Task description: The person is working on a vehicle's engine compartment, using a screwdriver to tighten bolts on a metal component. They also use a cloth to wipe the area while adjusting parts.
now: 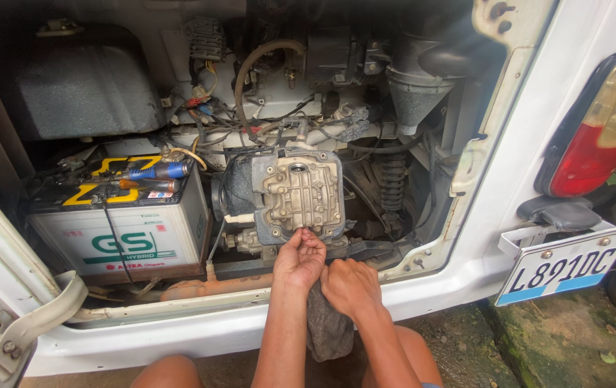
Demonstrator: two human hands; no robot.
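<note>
I see my left hand raised to the lower edge of the dirty tan cast-metal engine cover, fingers curled in close together and their tips pressed against its bottom rim; I cannot tell whether anything is pinched between them. My right hand sits just beside it and lower, closed around a crumpled grey rag that hangs down between my forearms. The cover is bolted at the middle of the open engine bay of the white vehicle. To its left stands a white box-shaped car battery with a blue-handled screwdriver lying on top. A red tail lamp is at far right
</note>
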